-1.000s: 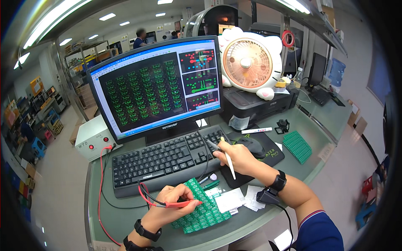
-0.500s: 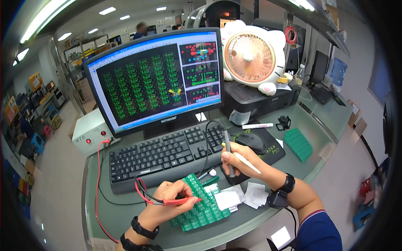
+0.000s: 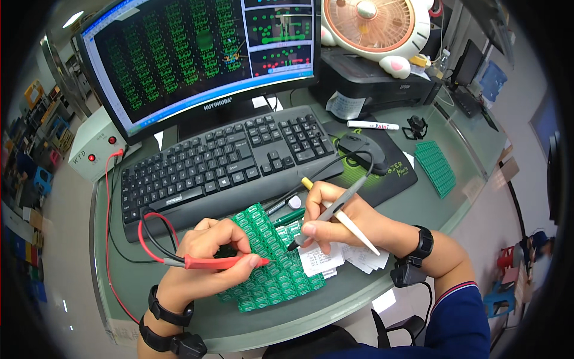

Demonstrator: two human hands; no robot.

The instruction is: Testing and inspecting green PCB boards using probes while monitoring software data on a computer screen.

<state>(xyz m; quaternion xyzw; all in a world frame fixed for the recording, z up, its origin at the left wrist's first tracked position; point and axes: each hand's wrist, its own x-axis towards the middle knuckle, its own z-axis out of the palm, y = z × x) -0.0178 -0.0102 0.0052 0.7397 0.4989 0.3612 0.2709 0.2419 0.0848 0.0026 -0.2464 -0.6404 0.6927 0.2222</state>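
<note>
My left hand (image 3: 203, 254) is closed around a red test probe (image 3: 218, 262), whose tip is at the middle of a green circuit board panel (image 3: 275, 284). My right hand (image 3: 353, 215) pinches a grey test probe (image 3: 345, 196) with a black tip, which points down-left at the panel's right part. Whether either tip touches the board is too small to tell. A white pen-like stick (image 3: 354, 230) with a yellow end is also held between the right fingers. Small printed paper slips (image 3: 320, 262) lie under the right hand, beside the panel.
Behind my hands are a black keyboard (image 3: 227, 161) and a monitor (image 3: 179, 60) showing a board layout. At right sit a mouse (image 3: 362, 152), a white marker (image 3: 372, 125) and another green panel (image 3: 435, 167). A white box (image 3: 95, 146) feeds the red lead.
My right hand has come down and left from beside the mouse, bringing the grey probe's tip to the panel. My left hand still holds the red probe there. The view has tilted downward.
</note>
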